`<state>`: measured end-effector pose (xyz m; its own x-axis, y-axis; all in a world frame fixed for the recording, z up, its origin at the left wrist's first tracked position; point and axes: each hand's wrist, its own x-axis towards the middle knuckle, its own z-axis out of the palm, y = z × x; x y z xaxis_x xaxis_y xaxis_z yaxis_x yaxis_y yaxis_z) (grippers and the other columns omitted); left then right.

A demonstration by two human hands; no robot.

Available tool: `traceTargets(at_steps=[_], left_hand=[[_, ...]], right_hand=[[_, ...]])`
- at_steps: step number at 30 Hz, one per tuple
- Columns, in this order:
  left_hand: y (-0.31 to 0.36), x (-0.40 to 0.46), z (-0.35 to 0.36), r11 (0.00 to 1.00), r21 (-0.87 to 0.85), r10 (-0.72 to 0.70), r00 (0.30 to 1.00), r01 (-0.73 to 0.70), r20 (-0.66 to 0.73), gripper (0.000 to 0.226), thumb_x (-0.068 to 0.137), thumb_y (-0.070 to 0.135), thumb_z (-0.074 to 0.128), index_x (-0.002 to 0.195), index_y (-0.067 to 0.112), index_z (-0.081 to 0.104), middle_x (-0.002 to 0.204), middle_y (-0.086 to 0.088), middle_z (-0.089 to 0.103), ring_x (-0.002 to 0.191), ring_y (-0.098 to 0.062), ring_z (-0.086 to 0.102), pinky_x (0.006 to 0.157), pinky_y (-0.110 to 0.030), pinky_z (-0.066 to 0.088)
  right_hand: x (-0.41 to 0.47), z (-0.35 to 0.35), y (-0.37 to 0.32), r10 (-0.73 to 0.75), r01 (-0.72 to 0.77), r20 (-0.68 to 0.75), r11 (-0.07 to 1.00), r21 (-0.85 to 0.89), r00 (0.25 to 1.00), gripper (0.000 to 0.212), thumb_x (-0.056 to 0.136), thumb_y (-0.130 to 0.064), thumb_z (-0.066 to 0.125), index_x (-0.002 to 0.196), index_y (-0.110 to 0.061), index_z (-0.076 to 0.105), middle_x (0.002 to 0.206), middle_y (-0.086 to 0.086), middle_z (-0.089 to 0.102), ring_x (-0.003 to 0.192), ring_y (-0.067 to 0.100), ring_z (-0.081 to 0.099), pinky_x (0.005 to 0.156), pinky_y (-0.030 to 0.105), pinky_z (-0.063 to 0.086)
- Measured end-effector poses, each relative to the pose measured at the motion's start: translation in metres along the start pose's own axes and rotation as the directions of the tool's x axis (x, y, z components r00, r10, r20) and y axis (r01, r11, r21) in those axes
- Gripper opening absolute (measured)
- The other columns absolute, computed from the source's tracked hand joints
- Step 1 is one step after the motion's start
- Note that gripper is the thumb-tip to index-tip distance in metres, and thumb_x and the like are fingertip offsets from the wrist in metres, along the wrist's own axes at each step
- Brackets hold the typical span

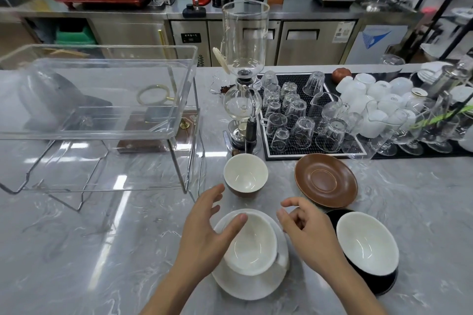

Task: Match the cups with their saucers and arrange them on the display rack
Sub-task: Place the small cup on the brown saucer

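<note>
A white cup (252, 245) sits on a white saucer (253, 286) near the counter's front. My left hand (210, 227) hovers just left of it, fingers spread, thumb over the cup's rim. My right hand (307, 230) hangs to the cup's right with loosely curled fingers, holding nothing. A black cup (368, 244) rests on a black saucer (384, 284) at the right. Further back, a brown cup (245, 176) stands alone, and an empty brown saucer (326, 183) lies to its right. The clear two-tier display rack (102, 120) stands at the left.
A glass siphon coffee maker (243, 79) stands behind the brown cup. A black mat (312, 153) with several upturned glasses, white cups and stemmed glasses fills the back right. Grey marble counter (102, 250) stretches in front of the rack.
</note>
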<state>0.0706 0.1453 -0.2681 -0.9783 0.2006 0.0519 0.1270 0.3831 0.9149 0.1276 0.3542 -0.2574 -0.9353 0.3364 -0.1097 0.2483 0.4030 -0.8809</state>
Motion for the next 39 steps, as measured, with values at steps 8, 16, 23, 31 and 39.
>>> traceTargets(at_steps=[8, 16, 23, 31, 39], left_hand=[[-0.001, 0.03, 0.01, 1.0, 0.018, -0.025, 1.0, 0.026, -0.017, 0.069, 0.081, 0.051, 0.075, 0.141, 0.029, 0.049, 0.137, 0.018, 0.054, 0.123, 0.005, 0.053, 0.101, -0.021, 0.048], [0.002, 0.055, 0.014, 0.996, 0.025, -0.082, 0.997, 0.082, 0.005, 0.085, 0.068, 0.065, 0.069, 0.142, 0.033, 0.042, 0.136, 0.024, 0.047, 0.125, 0.005, 0.049, 0.103, -0.023, 0.046], [-0.004, 0.072, 0.018, 0.99, 0.042, -0.14, 0.988, 0.138, 0.069, 0.104, 0.063, 0.065, 0.074, 0.151, 0.028, 0.033, 0.152, 0.013, 0.041, 0.131, -0.005, 0.047, 0.11, -0.036, 0.045], [-0.007, 0.082, 0.02, 0.983, 0.037, -0.185, 0.977, 0.182, 0.106, 0.108, 0.058, 0.063, 0.08, 0.15, 0.031, 0.034, 0.149, 0.012, 0.045, 0.133, -0.005, 0.047, 0.109, -0.041, 0.047], [-0.002, 0.087, 0.022, 0.983, 0.048, -0.18, 0.975, 0.175, 0.133, 0.06, 0.06, 0.051, 0.082, 0.103, 0.07, 0.045, 0.11, 0.04, 0.057, 0.107, 0.014, 0.055, 0.086, -0.017, 0.048]], right_hand=[[0.034, 0.007, -0.008, -0.012, 0.012, -0.01, 0.999, -0.041, 1.0, 0.019, 0.087, -0.033, 0.072, 0.103, -0.032, 0.061, 0.071, 0.004, 0.066, 0.056, 0.004, 0.053, 0.067, 0.032, 0.051], [0.061, 0.014, -0.014, -0.024, 0.026, 0.013, 0.985, -0.172, 1.0, 0.055, 0.074, -0.039, 0.082, 0.12, -0.035, 0.054, 0.1, -0.015, 0.061, 0.076, 0.01, 0.062, 0.071, 0.025, 0.05], [0.08, 0.021, -0.009, -0.031, 0.055, 0.106, 0.972, -0.228, 0.994, 0.092, 0.069, -0.045, 0.085, 0.144, -0.029, 0.036, 0.134, -0.012, 0.045, 0.104, 0.009, 0.054, 0.082, 0.023, 0.041], [0.093, 0.033, -0.011, -0.091, 0.123, 0.198, 0.981, -0.152, 0.976, 0.089, 0.057, -0.043, 0.085, 0.134, -0.042, 0.041, 0.129, -0.017, 0.051, 0.113, 0.004, 0.053, 0.092, 0.035, 0.051], [0.1, 0.041, -0.009, -0.128, 0.149, 0.181, 0.983, -0.108, 0.975, 0.08, 0.056, -0.039, 0.086, 0.126, -0.041, 0.049, 0.12, -0.016, 0.06, 0.112, 0.005, 0.058, 0.087, 0.036, 0.055]])
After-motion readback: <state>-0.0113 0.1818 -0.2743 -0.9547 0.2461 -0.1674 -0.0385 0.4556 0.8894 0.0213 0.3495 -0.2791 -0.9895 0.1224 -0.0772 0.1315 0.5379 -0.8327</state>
